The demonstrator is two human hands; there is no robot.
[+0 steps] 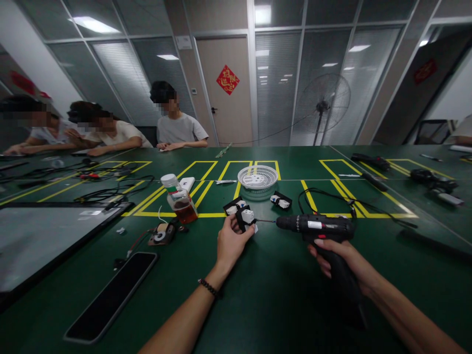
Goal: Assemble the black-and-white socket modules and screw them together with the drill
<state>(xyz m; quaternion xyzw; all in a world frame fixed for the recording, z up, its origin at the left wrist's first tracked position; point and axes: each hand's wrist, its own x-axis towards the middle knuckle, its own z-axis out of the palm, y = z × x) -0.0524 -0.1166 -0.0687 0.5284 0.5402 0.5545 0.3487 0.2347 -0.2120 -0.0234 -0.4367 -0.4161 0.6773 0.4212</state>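
My left hand [234,241] grips a small black part with a white block [247,216] on it, its exact kind unclear. My right hand [341,255] is wrapped round the handle of a black cordless drill [317,226], held level and pointing left. The drill's long thin bit [265,221] reaches to the white block; whether it sits in a screw I cannot tell. A similar black-and-white part [236,205] lies just behind my left hand. Another such part [280,201] rests behind the drill's bit.
A white plastic basket [257,177] stands beyond the parts. Left are a bottle of reddish-brown liquid [181,204], a phone [112,297], a small wired device [162,234] and a framed panel [55,236]. Black cables [332,194] lie right. Several people sit across the green table [265,305].
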